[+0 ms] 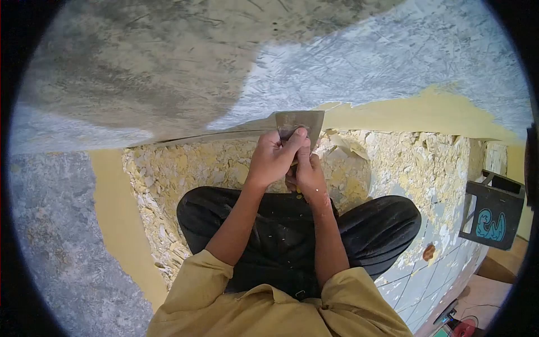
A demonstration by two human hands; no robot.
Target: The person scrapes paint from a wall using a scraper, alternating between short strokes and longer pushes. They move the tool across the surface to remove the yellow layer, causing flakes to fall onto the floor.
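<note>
two bare hands meet near the middle of the frame on one broad-bladed scraper (300, 118). the left hand (272, 160) has its fingers curled in and its thumb laid over the blade's face; the right hand (310, 174) is closed around the lower part, its thumb pointing up the blade beside the other. both grips are closed, with no open gap to be seen, though the handle is mostly hidden by the hands. the scraper's wide edge points toward the top of the frame, at the lower border of the wall (348, 67), where a bare yellow strip (393, 115) runs off to the right. whether the edge touches the wall, i cannot tell.

the wall is mottled blue-grey, with a large darker patch across the upper left. below it, pale yellow and white flakes (208, 163) lie thickly across the centre and around the dark trousers (376, 230) of the seated person, whose tan sleeves (193, 281) fill the bottom. a second yellow strip (115, 208) runs down the left side, beside more blue-grey surface. at the right is a dark stool (491, 216) with a turquoise design; lower right are grey floor tiles (415, 292) with a reddish-brown spot (429, 252).
</note>
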